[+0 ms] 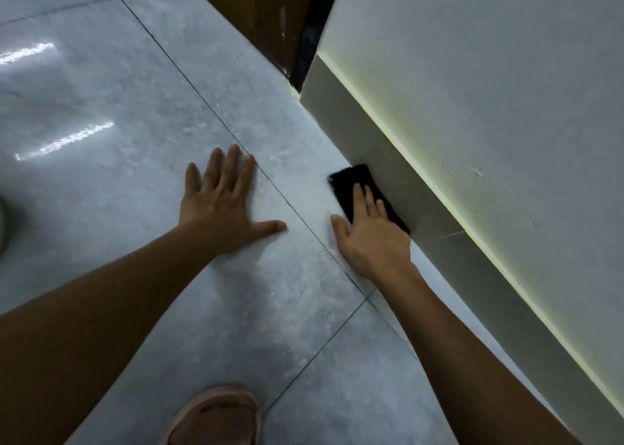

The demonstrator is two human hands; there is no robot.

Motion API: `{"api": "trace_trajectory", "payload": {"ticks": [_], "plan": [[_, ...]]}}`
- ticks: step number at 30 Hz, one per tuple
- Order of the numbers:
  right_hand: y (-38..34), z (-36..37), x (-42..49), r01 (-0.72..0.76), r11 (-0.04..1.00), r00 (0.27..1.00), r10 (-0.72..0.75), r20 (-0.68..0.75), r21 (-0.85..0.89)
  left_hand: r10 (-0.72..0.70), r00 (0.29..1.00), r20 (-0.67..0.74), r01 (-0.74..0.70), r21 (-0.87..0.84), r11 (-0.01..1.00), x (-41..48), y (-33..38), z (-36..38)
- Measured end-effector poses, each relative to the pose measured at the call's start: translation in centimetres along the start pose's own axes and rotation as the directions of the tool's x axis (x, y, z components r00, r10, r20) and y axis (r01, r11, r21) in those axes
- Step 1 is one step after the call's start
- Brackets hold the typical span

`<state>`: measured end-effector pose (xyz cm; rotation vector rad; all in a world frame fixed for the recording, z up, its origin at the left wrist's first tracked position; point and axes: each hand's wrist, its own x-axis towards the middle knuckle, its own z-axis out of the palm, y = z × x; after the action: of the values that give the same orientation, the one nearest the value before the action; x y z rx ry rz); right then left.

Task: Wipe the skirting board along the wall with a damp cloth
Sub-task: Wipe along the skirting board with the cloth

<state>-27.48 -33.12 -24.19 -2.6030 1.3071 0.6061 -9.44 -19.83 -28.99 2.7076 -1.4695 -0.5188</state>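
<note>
here the grey tiled floor [101,208] meets the pale skirting board [415,188] under the wall [506,73]. left hand [221,208] rests spread flat on the floor. right hand [369,238] presses straight fingers on a dark cloth [353,177], seemingly against the board's base.

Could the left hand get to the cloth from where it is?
Probably yes. The left hand lies flat on the floor, apart from the cloth, with only bare tile between. The right hand covers the cloth's near end; its far end stays exposed.
</note>
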Motion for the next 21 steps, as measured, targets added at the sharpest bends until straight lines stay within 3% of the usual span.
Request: {"api": "trace_trajectory", "payload": {"ticks": [4, 15, 21], "plan": [[0.0, 0.2, 0.6, -0.023, 0.999, 1.0, 0.022, 0.021, 0.04, 0.022, 1.0, -0.018, -0.023, -0.023, 0.999, 0.0, 0.0, 0.4], [-10.5, -3.9, 10.9, 0.163, 0.986, 0.983, -0.164, -0.087, -0.011, -0.021, 0.998, -0.065, 0.019, -0.036, 0.999, 0.2, -1.0, 0.5], [-9.7, -2.3, 8.1, 0.219, 0.975, 0.97, -0.214, -0.111, 0.033, -0.01, 0.999, -0.053, 0.008, -0.038, 0.999, 0.0, -2.0, 0.0]]}}
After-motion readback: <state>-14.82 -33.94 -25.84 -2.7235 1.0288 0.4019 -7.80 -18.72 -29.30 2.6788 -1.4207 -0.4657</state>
